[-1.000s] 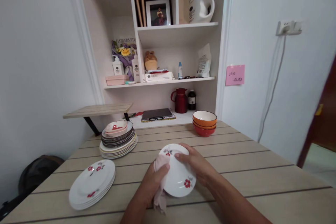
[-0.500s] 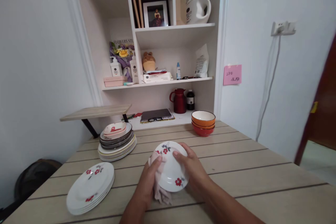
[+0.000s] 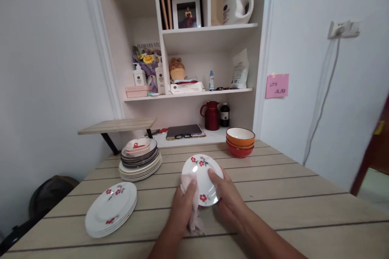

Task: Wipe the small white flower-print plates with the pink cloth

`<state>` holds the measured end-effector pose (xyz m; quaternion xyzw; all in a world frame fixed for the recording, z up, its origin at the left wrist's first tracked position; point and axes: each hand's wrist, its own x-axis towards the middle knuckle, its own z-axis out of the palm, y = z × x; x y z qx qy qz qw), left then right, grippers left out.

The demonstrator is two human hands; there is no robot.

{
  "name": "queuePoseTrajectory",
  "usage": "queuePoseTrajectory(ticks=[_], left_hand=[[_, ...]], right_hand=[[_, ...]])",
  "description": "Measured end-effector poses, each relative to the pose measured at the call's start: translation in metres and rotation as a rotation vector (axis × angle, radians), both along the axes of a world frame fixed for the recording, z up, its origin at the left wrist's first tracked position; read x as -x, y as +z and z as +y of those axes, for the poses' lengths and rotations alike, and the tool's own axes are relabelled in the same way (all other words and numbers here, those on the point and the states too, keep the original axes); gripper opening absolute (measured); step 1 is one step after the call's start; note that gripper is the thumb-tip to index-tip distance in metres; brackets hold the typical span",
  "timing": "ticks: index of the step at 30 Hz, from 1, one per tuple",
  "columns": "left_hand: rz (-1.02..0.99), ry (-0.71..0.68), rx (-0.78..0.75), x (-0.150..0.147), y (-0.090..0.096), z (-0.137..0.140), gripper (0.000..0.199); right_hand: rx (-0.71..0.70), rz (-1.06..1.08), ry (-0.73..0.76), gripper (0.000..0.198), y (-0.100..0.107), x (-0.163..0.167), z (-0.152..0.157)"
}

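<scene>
A white plate (image 3: 203, 178) with red flowers and grey leaves is tilted up above the table. My right hand (image 3: 226, 192) grips its right edge, thumb across the face and fingers behind. At the plate's lower left, my left hand (image 3: 184, 204) pinches a pale pink cloth (image 3: 194, 220) against the rim; the cloth's end hangs down. Left of my hands lies a stack of matching flowered plates (image 3: 112, 208). Behind it stands a taller stack of mixed plates (image 3: 141, 166), topped with small pink dishes (image 3: 137, 145).
Orange and red bowls (image 3: 240, 142) are stacked at the table's back right. A small raised wooden shelf (image 3: 117, 125) overhangs the back left. A laptop (image 3: 186, 130) with glasses, a red jug (image 3: 211, 115) and a dark bottle (image 3: 224, 115) sit behind the table (image 3: 273, 198).
The plate has turned in my hands and risen slightly. My left hand and the cloth have shifted to the plate's left edge. The whole view has shifted a little.
</scene>
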<state>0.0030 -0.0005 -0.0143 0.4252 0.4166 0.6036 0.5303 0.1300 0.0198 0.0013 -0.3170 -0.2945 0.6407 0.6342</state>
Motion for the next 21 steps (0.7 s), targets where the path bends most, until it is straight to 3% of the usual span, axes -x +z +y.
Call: queuePoseTrajectory(ticks=[4, 9, 15, 21], left_hand=[[-0.050, -0.034, 0.067, 0.006, 0.009, -0.006, 0.052], [-0.060, -0.224, 0.121, 0.013, 0.019, -0.015, 0.045], [0.042, -0.255, 0.114, 0.017, 0.008, -0.012, 0.041], [-0.017, -0.145, 0.090, 0.010, 0.012, -0.007, 0.046]], right_hand=[[-0.001, -0.215, 0.240, 0.054, 0.019, -0.020, -0.005], [-0.093, -0.265, 0.356, 0.049, 0.031, -0.033, -0.009], [-0.072, -0.266, 0.285, 0.045, 0.025, -0.028, -0.006], [-0.118, -0.130, 0.106, 0.047, 0.014, -0.011, -0.006]])
